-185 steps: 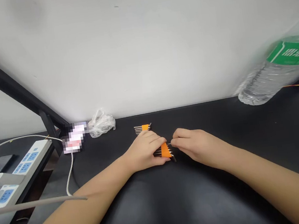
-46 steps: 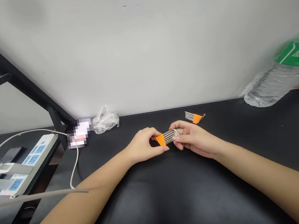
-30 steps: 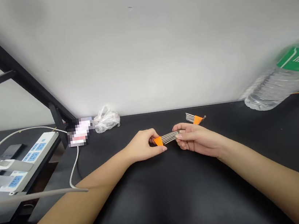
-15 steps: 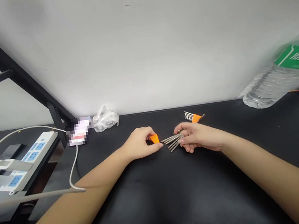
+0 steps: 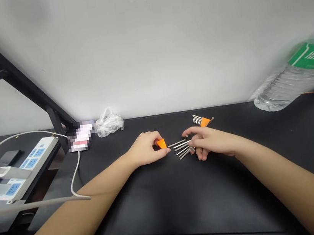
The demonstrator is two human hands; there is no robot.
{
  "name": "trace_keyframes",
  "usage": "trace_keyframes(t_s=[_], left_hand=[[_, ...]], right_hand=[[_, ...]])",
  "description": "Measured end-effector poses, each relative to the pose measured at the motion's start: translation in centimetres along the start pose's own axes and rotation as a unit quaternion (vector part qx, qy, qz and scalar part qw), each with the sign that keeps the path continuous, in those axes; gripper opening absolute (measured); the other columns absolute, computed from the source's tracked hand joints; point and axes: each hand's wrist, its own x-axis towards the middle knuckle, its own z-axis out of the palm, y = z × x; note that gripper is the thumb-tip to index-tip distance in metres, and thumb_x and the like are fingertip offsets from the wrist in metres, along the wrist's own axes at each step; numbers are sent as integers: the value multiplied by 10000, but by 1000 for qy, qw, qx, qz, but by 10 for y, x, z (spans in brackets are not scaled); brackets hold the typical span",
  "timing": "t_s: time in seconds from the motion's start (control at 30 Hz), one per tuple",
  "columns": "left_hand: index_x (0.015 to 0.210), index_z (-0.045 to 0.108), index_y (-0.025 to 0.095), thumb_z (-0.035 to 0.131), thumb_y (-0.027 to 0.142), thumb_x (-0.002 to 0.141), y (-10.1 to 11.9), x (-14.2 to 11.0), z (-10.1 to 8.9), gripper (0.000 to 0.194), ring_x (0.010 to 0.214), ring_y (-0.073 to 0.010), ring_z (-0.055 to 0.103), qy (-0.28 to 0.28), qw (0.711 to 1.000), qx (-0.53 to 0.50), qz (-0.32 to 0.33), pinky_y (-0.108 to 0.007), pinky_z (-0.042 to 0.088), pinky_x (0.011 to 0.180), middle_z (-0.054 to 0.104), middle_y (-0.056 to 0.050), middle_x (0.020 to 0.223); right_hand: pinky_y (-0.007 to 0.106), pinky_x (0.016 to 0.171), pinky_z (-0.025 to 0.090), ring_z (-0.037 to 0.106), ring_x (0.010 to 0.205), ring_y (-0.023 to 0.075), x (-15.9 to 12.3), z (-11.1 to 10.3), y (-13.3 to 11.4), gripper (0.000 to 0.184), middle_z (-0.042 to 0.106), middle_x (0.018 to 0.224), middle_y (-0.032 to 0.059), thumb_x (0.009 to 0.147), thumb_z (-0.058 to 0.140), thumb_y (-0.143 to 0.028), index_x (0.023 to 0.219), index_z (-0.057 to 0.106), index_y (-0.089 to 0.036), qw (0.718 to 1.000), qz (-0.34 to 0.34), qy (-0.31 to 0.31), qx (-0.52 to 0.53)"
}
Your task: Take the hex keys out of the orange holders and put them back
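Note:
In the head view, my left hand [image 5: 146, 148] pinches a small orange hex key holder [image 5: 161, 144] between thumb and fingers. Several silver hex keys [image 5: 182, 148] fan out just right of it, their long ends pointing left. My right hand [image 5: 206, 141] has its lower fingers curled by the bent ends of these keys, thumb against them. Its index finger reaches out to the end of one separated hex key [image 5: 177, 143], whose left tip is close to the holder. Behind my right hand lies a second orange holder [image 5: 205, 121] filled with several keys.
A crumpled clear plastic bag [image 5: 109, 122] is at the back of the black table [image 5: 168, 204]. Left stands a white power strip [image 5: 27, 169] with plugs and a looping cable [image 5: 78, 168]. A large green-labelled water bottle [image 5: 285, 81] lies at the back right.
The hex keys at my right hand have spread apart, and one now sits separate from the bunch. My right index finger has stretched out. My left hand keeps the orange holder nearly still.

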Motion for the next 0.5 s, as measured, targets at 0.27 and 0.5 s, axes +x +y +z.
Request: trace_keyframes(t_s=[0.27,0.5], left_hand=[[879,650,215,768,492,767,1,0,1,321,753,-178,629,5,1000,1,2,-314,491,727,684,-11,825],[862,628,212,770,500,760,3,1,2,337,751,-183,617,-1,1000,6,15,-325,479,724,685,-9,827]], right_hand=[[279,463,515,637,503,164,1,4,-1,308,713,746,20,896,553,-243,1201,516,-241,997,10,35,-62],[281,519,467,557,480,140,-3,1,-3,261,638,665,-32,908,526,-273,1168,527,-245,980,3,47,-191]])
